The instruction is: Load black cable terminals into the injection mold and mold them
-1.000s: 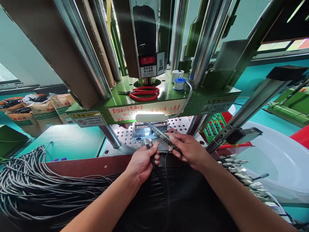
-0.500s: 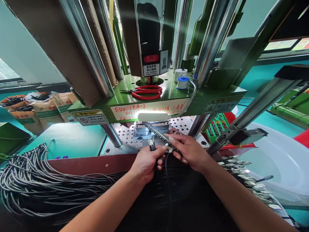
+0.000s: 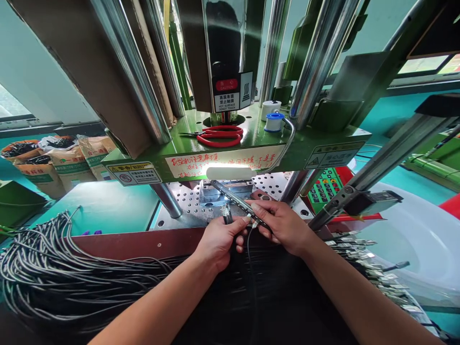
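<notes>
My right hand (image 3: 283, 225) is closed around the near end of a long, narrow metal bar (image 3: 233, 195) with slots along its edge. The bar slants up and left, toward the press. Close beside it, my left hand (image 3: 215, 244) grips a small bunch of cable ends (image 3: 226, 214) with metal tips pointing up. My left thumb and a finger pinch a small pale piece against the bar's edge. A thin dark cable (image 3: 248, 251) hangs down from a small connector (image 3: 254, 224) at the bar, between my hands.
A green press plate (image 3: 143, 158) spans above my hands, carrying red-handled scissors (image 3: 221, 136) and a blue-white spool (image 3: 273, 122). Below is a perforated metal bed (image 3: 183, 194). Many black cables (image 3: 46, 268) lie left; metal connectors (image 3: 373, 268) are heaped right, beside a white tub (image 3: 431, 239).
The view has shifted very slightly. Both hands keep the same grip, with the bar and the cable ends in nearly the same place.
</notes>
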`<action>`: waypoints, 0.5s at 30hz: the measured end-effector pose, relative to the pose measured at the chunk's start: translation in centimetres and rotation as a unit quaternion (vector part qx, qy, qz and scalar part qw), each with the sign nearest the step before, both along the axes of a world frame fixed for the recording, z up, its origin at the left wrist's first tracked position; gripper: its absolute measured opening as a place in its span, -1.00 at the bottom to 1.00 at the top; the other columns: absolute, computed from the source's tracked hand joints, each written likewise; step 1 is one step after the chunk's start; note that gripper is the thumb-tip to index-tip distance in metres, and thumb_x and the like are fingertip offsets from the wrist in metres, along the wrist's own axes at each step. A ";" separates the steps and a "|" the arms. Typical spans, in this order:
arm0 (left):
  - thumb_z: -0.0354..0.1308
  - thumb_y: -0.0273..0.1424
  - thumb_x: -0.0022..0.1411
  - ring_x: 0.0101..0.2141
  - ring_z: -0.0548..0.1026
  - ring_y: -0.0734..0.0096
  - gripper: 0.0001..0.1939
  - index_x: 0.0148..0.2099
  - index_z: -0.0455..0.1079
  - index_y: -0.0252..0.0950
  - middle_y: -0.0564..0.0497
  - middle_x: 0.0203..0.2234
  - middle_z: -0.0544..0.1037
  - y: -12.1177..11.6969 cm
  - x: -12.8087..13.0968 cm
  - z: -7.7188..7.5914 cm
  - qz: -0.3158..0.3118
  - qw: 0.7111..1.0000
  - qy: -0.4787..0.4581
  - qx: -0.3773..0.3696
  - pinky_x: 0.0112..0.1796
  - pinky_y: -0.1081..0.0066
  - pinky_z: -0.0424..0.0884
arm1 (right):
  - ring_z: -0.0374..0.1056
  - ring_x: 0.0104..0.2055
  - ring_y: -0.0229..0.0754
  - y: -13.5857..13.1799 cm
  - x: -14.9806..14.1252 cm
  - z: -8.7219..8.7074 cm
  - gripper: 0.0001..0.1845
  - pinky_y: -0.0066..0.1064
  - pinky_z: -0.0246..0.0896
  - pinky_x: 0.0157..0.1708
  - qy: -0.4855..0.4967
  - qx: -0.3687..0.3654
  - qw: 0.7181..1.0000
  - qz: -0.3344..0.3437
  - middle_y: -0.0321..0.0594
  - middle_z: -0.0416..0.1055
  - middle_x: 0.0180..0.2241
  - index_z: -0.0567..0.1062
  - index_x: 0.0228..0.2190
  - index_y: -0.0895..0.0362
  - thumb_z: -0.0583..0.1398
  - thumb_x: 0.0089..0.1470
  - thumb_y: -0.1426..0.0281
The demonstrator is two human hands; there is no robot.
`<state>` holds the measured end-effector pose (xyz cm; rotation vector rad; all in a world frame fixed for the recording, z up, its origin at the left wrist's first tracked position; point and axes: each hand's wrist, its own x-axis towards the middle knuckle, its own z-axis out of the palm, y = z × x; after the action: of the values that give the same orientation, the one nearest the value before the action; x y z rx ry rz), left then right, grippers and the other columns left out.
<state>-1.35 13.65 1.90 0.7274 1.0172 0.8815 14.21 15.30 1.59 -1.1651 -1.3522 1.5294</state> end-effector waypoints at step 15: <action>0.09 -0.57 0.21 -0.58 0.38 0.58 -0.95 -0.26 0.36 -0.47 0.05 -0.57 0.37 0.5 -0.8 0.2 0.136 0.987 -0.062 -0.057 -0.50 0.52 0.42 | 0.05 -0.68 -0.45 0.1 1.0 0.9 -0.47 -0.68 -0.23 -0.82 0.016 -0.028 0.999 -0.035 -0.36 0.22 -0.54 0.46 -0.02 0.08 0.23 0.01 0.10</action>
<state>-2.15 14.16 2.11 0.4380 1.0616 1.0805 15.19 15.38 2.45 -1.2047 -1.2428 1.5373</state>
